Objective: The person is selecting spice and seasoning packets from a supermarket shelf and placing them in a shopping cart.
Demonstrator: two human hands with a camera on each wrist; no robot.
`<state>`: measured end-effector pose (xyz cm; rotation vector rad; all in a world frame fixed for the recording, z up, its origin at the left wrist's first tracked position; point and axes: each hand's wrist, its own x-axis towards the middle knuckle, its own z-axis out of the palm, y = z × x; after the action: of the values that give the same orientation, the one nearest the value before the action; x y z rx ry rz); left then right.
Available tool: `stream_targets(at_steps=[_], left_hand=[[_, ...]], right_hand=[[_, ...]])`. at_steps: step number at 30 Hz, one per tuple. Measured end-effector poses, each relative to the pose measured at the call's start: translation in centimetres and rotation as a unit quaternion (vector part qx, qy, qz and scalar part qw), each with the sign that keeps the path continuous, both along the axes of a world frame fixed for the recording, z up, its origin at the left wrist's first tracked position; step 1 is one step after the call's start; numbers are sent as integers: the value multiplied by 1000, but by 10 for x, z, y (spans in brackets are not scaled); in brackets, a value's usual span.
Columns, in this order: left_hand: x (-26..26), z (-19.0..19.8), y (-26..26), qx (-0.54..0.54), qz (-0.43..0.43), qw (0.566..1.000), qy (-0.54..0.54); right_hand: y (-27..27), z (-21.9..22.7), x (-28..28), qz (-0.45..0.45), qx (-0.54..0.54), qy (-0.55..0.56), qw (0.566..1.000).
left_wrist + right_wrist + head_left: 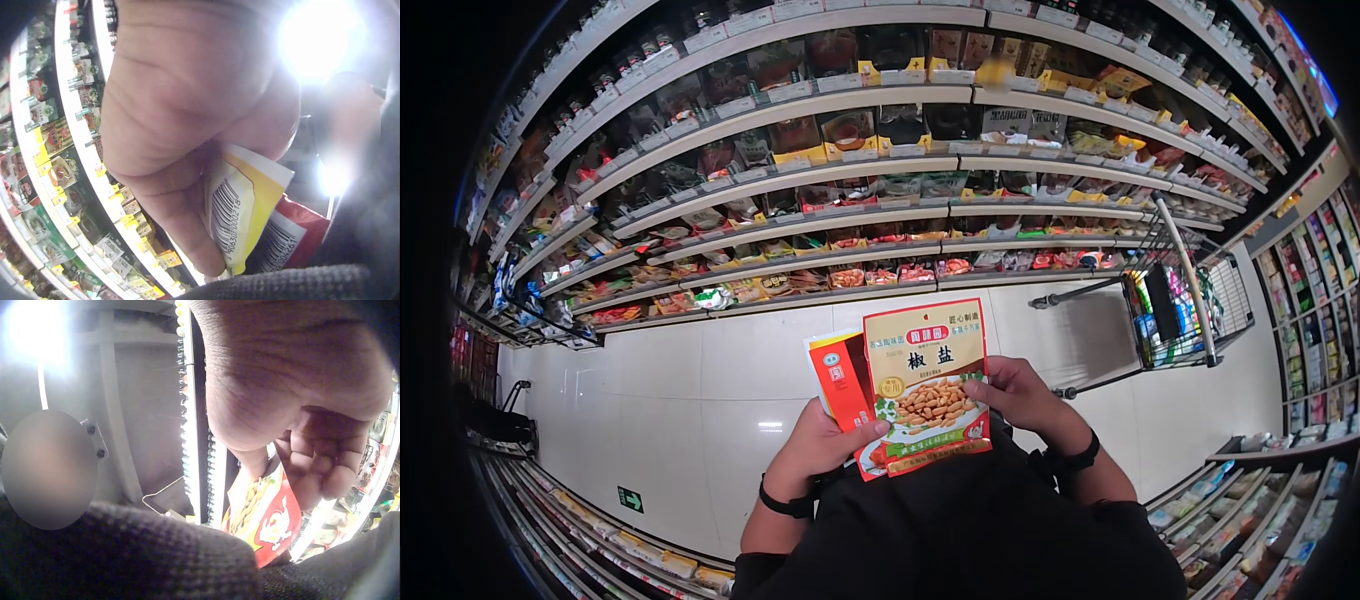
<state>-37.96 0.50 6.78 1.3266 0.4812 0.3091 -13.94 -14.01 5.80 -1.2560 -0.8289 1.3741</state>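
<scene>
Two flat seasoning packets are held up before the body in the head view. The gold and red packet [927, 385] with a peanut picture lies in front, overlapping a red and white packet [840, 380] at its left. My left hand [825, 440] grips both at the lower left, thumb on the front. The right hand [1025, 392] pinches the gold packet's right edge, thumb on its face. In the left wrist view, barcodes show on a yellow and white packet back [240, 200] beside the left hand [187, 106]. The right wrist view shows the right hand [300, 394] at the peanut packet [265, 512].
Long shelves [800, 180] of packaged goods curve across the front. A wire shopping cart [1190, 290] with goods stands at the right on the pale tiled floor [660, 400]. More shelves [590, 530] lie at the lower left and lower right; a green arrow sign [630, 499] is on the floor.
</scene>
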Motion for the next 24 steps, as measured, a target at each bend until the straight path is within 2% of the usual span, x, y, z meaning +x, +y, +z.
stream_targets(at_steps=[16,24], left_hand=[[-3,-4,0,11,0,1000,5],[-2,-4,1,-8,-2,1000,9]], right_hand=[[0,4,-3,-17,-25,-39,999],[-1,-1,-1,-28,-22,-17,999]])
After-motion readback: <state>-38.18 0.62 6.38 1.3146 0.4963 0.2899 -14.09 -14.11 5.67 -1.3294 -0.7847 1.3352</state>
